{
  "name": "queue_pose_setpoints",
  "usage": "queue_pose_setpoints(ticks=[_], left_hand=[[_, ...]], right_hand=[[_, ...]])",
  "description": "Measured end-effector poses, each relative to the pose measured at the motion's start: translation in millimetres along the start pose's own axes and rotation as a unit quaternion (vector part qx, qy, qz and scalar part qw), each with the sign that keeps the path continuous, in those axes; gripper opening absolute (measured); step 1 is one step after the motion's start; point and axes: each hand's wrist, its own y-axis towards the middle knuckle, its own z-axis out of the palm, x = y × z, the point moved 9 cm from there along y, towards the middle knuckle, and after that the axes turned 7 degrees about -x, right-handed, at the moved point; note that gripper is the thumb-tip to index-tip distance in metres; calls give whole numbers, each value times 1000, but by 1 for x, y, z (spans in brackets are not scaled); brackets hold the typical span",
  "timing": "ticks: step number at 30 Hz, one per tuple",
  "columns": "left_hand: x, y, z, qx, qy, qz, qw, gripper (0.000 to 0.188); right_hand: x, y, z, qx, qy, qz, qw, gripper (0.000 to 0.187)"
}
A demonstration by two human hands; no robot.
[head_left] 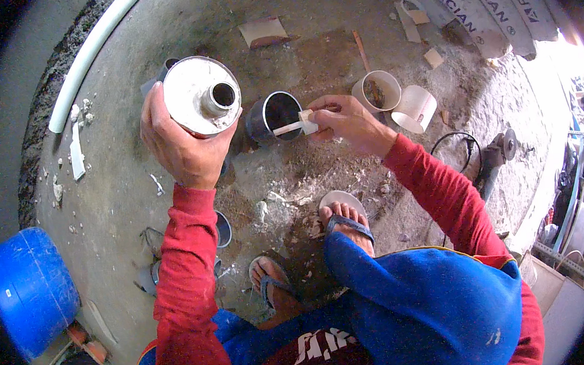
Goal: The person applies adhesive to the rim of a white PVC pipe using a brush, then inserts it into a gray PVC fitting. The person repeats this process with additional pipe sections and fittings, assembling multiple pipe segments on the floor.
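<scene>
Left hand (pixel 190 156): fingers grasping uncapped can (pixel 180 88). Right hand (pixel 350 123): fingers pinching pale stick (pixel 289 128) at mouth of dark cylinder (pixel 258 122); work apparently unfinished.

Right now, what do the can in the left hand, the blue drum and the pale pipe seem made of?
The can: probably metal, greyish at rim and neck, with whitish smears. The blue drum: likely plastic, evenly coloured, softly glossy, scuffed. The pale pipe: perhaps plastic, smooth and uniform, though I'm unsure.
</scene>
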Motion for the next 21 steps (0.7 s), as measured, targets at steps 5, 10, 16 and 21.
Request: queue_pose_setpoints(ticks=[5,10,16,21], left_hand=[[1,0,2,-7,-23,-3,1000,113],[1,1,2,-6,-6,0,1000,113],[4,0,1,-11,-2,-8,1000,109],[8,-1,3,-10,-13,-13,1000,106]], right_hand=[[36,8,-7,-10,-179,-130,975,24],[87,-4,10,-14,-393,-306,867,23],[122,-26,23,-76,-387,-452,800,32],[113,-28,35,-63,-483,-491,722,31]])
